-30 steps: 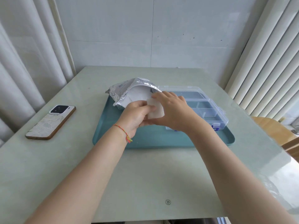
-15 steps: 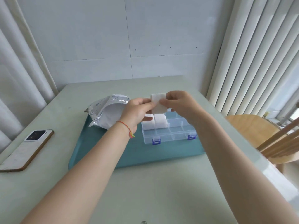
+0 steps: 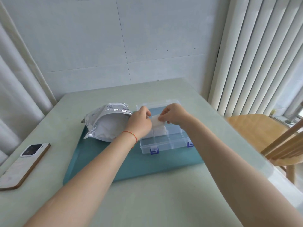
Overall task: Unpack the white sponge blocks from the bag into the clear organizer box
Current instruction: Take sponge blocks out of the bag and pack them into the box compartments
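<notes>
both hands (image 3: 141, 122) (image 3: 174, 114) pinch soft white sponge block (image 3: 157, 122) over clear box (image 3: 165, 141).

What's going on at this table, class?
A person is unpacking sponges. Both the left hand and right hand pinch a white sponge block above the open clear organizer box. At least one block already sits in a compartment. The bag lies open beside the box on a teal tray.

Pale green table (image 3: 164, 202): teal tray (image 3: 131, 163) centre, phone (image 3: 23, 166) face-down near left edge.
</notes>
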A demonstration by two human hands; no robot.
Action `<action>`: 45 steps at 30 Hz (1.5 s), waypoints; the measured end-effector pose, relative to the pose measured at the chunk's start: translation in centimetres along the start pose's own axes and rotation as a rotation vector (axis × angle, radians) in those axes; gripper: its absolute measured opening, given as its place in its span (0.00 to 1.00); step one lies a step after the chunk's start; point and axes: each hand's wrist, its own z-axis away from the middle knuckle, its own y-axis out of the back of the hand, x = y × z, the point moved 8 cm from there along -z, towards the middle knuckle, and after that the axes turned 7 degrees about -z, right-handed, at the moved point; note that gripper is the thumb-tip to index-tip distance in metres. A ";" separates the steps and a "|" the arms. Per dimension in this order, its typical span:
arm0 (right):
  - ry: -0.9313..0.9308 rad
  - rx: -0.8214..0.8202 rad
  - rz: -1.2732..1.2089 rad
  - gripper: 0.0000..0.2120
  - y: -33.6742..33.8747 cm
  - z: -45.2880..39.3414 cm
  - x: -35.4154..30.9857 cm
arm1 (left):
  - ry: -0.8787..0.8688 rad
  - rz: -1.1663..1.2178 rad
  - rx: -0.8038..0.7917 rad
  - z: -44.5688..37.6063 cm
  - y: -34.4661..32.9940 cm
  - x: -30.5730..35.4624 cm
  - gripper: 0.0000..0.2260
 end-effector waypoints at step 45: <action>0.093 0.036 -0.112 0.27 -14.5 4.1 -8.7 | 0.025 -0.082 0.430 8.8 10.0 -12.4 0.20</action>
